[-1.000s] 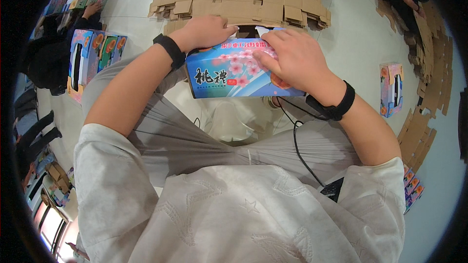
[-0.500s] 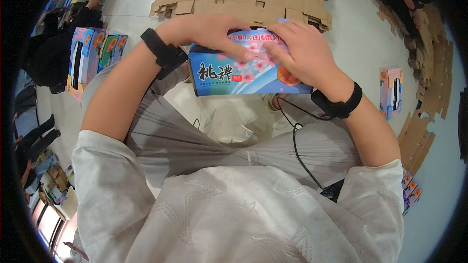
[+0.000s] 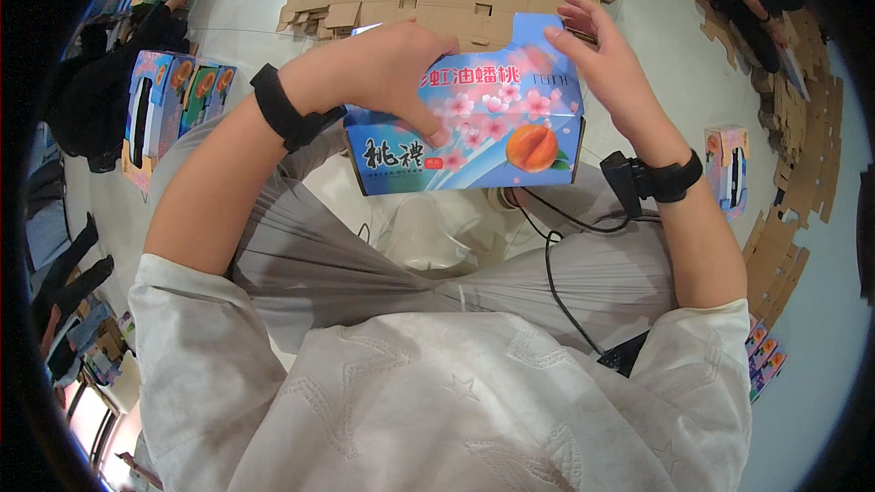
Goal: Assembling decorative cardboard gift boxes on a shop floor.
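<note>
One blue box (image 3: 474,118), pink-blossomed and peach-printed, flap (image 3: 536,36) raised; left hand (image 3: 383,68) clasps it, right hand (image 3: 603,59) loosely uncurled.

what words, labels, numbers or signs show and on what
I won't copy wording; only its places:
Blue box, upper panel: red characters, partly behind the left hand; dark lettering farther right.
Blue box, front panel: black characters, red label; finest line too small to read.
Shirt: raised letter-like marks, too faint.
</note>
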Demonstrator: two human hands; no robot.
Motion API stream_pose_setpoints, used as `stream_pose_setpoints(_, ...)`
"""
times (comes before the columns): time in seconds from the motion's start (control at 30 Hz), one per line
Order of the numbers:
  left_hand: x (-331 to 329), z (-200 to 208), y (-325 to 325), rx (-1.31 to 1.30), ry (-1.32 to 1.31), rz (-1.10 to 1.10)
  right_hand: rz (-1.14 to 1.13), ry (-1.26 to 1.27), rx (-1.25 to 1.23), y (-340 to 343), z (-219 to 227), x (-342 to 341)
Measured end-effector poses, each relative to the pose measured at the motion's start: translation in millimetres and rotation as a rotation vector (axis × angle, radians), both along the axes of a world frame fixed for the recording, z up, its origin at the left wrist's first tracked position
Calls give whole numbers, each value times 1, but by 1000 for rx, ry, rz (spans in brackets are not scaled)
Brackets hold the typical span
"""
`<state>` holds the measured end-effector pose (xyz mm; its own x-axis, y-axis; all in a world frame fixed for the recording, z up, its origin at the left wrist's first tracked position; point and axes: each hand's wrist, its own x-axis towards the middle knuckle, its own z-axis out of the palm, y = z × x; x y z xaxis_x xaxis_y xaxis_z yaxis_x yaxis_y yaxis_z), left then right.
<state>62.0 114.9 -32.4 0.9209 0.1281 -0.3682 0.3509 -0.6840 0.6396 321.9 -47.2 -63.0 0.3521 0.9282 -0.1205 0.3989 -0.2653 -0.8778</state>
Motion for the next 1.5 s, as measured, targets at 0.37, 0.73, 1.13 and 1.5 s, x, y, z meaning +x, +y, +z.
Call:
stream_pose_setpoints(0.37,-3,10,-7,297,-6,-175,93,330,-192,6,22,6)
stream_pose_setpoints(0.73,-9,47,-22,526,-73,-66,22,522,173,5,34,19)
stream_pose_setpoints(1.13,-16,48,-62,975,-268,115,63,555,16,-25,18,10)
stream_pose_setpoints(1.5,21,22,-79,1262,-346,246,28,745,279,-28,46,-5)
